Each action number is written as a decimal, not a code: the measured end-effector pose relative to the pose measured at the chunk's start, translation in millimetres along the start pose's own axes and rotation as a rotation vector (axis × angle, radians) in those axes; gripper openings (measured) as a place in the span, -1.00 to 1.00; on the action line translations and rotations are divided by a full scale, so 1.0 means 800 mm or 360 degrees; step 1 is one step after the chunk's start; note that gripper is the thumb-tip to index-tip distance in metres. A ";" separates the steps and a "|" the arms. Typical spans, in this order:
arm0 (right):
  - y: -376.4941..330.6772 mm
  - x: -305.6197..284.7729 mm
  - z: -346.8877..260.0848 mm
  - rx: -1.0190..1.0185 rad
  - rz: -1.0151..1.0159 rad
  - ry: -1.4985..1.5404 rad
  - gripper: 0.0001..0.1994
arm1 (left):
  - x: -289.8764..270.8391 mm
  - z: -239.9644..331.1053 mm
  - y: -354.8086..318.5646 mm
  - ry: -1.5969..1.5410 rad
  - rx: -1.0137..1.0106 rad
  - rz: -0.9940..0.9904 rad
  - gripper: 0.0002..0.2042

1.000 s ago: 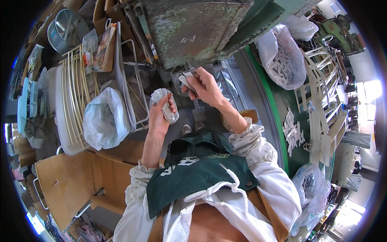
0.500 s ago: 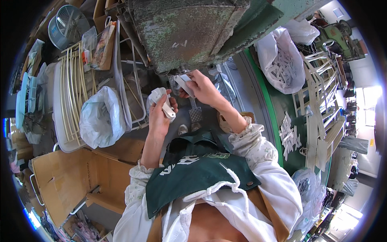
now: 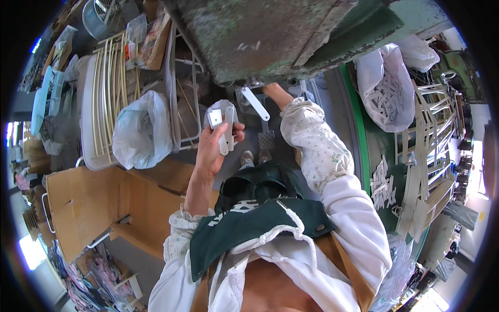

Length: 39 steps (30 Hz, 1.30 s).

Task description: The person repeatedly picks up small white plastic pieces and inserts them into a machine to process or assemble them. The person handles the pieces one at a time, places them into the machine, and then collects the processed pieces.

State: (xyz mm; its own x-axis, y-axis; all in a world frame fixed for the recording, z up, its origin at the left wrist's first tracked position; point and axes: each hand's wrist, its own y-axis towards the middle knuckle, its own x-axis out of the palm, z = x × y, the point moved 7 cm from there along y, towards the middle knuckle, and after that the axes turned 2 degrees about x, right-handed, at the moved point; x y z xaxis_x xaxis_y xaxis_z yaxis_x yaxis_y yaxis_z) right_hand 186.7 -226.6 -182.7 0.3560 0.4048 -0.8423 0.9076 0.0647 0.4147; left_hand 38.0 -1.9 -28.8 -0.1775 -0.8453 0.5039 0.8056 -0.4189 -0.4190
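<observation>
My left hand (image 3: 210,152) is closed on a few flat white strips (image 3: 229,129) with rounded ends and small holes, held upright below the machine. Another white strip (image 3: 256,105) slants out from under the lower edge of the worn green machine (image 3: 244,41), its upper end at a small metal fitting. To the right of it my right hand (image 3: 271,90) reaches in beneath the machine. Its fingers are hidden there, so what they grip does not show.
On the left stand a white bag (image 3: 143,130), a rack of pale rods (image 3: 107,99) and an open cardboard box (image 3: 86,203). At right, a sack of white strips (image 3: 385,86) and loose strips (image 3: 382,184) lie on a green surface. A foot pedal (image 3: 266,140) is below.
My right hand has moved up and right, under the machine. A white strip now sits at the machine's lower edge. My left hand has shifted right, and the whole view has moved slightly.
</observation>
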 end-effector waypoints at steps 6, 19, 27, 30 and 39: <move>-0.011 -0.016 0.011 -0.0069 -0.0049 -0.0127 -0.65 | -0.003 -0.021 -0.006 -0.0387 -0.0215 -0.0087 -0.72; -0.014 -0.217 -0.123 0.0633 -0.0157 0.1692 -0.77 | -0.002 -0.007 0.015 -0.0123 0.0078 0.0003 -0.73; -0.022 -0.183 -0.117 0.0794 -0.0514 0.1706 -0.71 | 0.009 -0.008 0.026 -0.0048 0.0127 -0.0003 -0.76; -0.014 -0.213 -0.133 0.0303 -0.0139 0.1062 -0.72 | 0.003 -0.009 0.027 -0.0042 0.0107 0.0033 -0.71; -0.083 -0.267 -0.238 0.0458 -0.0284 0.1121 -0.73 | 0.037 -0.006 0.001 -0.0697 0.0324 -0.0019 -0.65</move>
State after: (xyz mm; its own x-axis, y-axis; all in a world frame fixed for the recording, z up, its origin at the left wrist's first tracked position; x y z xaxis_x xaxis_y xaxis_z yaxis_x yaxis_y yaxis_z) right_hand 8.3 -144.1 35.5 0.0614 0.9002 -0.4310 0.9942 -0.0167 0.1066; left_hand 30.5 -28.7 -17.3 0.0322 -0.6032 0.7969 0.9070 -0.3174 -0.2769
